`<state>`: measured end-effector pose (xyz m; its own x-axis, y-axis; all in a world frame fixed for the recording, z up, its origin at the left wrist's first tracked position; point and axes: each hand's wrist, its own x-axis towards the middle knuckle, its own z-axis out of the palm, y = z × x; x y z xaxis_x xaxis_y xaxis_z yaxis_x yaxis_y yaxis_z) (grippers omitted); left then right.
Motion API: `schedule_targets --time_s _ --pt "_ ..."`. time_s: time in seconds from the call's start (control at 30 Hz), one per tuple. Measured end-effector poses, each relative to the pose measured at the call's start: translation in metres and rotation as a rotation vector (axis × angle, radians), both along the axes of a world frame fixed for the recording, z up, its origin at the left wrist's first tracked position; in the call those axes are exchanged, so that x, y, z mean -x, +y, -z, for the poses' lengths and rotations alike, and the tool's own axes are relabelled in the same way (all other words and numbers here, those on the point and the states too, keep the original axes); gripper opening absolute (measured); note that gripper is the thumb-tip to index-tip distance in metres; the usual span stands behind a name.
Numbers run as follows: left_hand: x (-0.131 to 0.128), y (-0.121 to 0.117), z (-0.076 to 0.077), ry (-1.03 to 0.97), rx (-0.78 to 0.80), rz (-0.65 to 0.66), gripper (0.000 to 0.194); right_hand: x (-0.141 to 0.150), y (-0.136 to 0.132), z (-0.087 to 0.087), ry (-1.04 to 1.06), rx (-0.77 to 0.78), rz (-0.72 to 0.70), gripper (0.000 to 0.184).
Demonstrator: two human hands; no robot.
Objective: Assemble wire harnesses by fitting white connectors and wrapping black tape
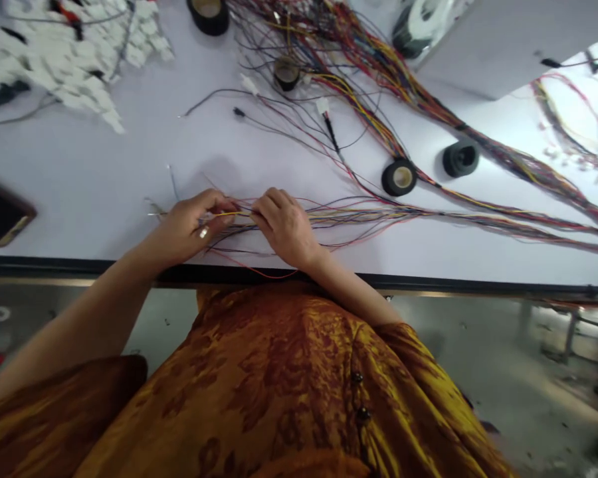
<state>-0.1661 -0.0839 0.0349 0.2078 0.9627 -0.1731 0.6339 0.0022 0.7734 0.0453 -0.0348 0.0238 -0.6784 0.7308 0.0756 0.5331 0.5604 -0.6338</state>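
Our left hand (192, 226) and right hand (284, 226) are both clenched, pinching a yellow wire (232, 214) where it runs out of a multicoloured wire bundle (359, 216), which lies on the white workbench (104, 159). A black tape roll (399, 177) sits at our two o'clock.

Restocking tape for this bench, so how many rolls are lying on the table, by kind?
Tan-cored black rolls: 3
Dark-cored black roll: 1
White-and-black roll: 1
Total: 5
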Motion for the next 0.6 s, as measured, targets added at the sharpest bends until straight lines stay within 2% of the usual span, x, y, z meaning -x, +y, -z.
schedule_targets --time_s 0.07,0.17,0.23,0.27,0.33,0.4,0.5,0.53,0.6 --pt "-0.002 0.000 0.007 0.031 0.111 -0.046 0.026 -0.010 0.005 -0.007 0.178 0.069 0.024 0.022" --pt "0.003 0.001 0.017 0.109 0.171 -0.144 0.028 -0.041 0.023 -0.022 0.615 0.283 0.233 0.013" --pt "0.008 0.000 0.018 0.182 0.208 -0.122 0.028 -0.068 0.040 -0.037 0.855 0.360 0.369 0.014" --pt "0.009 -0.001 0.016 0.233 0.227 -0.070 0.027 -0.081 0.049 -0.045 0.911 0.348 0.418 0.015" --pt "0.006 -0.004 0.006 0.367 0.179 0.007 0.025 -0.104 0.063 -0.062 0.896 0.238 0.462 0.016" --pt "-0.011 -0.003 -0.010 0.445 -0.027 0.025 0.024 -0.117 0.072 -0.078 0.783 0.082 0.481 0.017" --pt "-0.059 0.012 -0.030 0.300 -0.384 0.105 0.025 -0.119 0.075 -0.098 0.639 0.007 0.400 0.020" --pt "-0.079 0.022 -0.033 0.222 -0.449 0.150 0.027 -0.116 0.076 -0.103 0.624 0.024 0.359 0.020" --pt "-0.117 0.047 -0.029 0.125 -0.469 0.220 0.044 -0.108 0.077 -0.110 0.642 0.078 0.288 0.019"
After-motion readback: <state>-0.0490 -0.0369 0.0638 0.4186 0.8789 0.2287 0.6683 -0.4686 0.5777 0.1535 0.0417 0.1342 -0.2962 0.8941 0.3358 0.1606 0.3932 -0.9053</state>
